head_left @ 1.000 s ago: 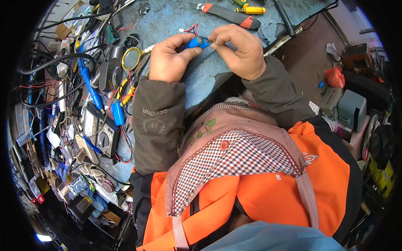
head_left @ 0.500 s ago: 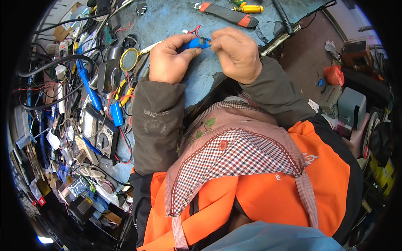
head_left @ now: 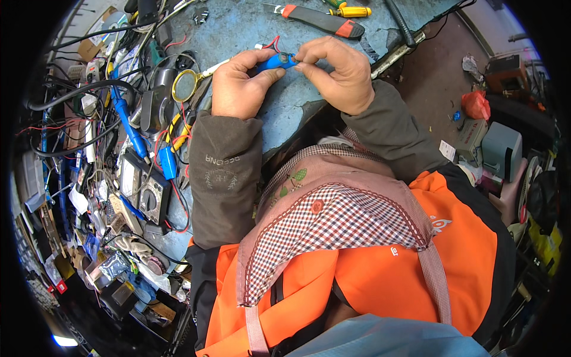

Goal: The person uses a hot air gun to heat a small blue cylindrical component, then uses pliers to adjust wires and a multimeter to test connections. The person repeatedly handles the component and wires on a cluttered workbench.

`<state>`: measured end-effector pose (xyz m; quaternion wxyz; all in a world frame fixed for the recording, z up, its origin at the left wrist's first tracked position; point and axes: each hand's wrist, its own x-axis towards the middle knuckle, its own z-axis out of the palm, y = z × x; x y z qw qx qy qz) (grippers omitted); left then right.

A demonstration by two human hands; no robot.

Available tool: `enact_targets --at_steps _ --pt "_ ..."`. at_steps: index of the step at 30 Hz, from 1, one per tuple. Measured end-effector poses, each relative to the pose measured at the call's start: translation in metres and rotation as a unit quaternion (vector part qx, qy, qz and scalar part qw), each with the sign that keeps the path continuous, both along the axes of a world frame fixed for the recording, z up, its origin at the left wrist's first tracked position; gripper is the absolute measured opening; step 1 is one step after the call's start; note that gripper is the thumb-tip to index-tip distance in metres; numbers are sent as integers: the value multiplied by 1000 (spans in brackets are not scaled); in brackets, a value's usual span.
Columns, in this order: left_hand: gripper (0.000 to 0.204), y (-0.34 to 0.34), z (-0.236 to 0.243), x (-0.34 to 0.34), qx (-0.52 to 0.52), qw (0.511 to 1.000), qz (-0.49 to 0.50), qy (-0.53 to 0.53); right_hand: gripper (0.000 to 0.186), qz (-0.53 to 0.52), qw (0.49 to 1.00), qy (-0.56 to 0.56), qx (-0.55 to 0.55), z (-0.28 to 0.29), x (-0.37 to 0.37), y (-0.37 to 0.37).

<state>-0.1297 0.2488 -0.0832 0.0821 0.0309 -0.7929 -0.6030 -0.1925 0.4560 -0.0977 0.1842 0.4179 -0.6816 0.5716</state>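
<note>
The biggest thing is the worn blue workbench top (head_left: 235,33), with chipped edges. At its far side lies a long dark grey knife with orange-red ends (head_left: 324,22). To the left, in a big messy pile, sits a black box-shaped meter with a round dial (head_left: 150,199).

Next come the two bare hands. The left hand (head_left: 238,86) is curled round a short, shiny blue tube (head_left: 275,62), with its thumb along the near side. The right hand (head_left: 339,74) has its thumb and first finger pinched close together at the tube's right end. Whatever they nip there is too small to tell.

Smaller still are a round magnifying glass with a gold rim (head_left: 185,86), left of the left hand, and a yellow screwdriver (head_left: 352,12) beyond the knife.

The tube is up in the hands, over the bench. Picking it up is done; the finger work at its end seems unfinished, and setting it down is left.

Smallest are the thin red wires (head_left: 275,41) just past the tube. I cannot tell if they join it.
</note>
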Motion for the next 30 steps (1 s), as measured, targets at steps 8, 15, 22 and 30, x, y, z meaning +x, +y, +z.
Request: enact_targets --at_steps 8,15,22,30 --pt "31 0 0 0 2 1000 3 -2 20 48 995 -83 -21 -5 -12 1" --pt "33 -2 0 -1 -7 1000 1 5 26 34 999 -35 17 -4 -15 3" --pt "34 1 4 1 19 1000 8 -5 11 -3 996 -34 77 -1 -8 4" --pt "33 4 -1 1 -13 999 45 13 10 -19 997 -2 81 -2 -3 -1"
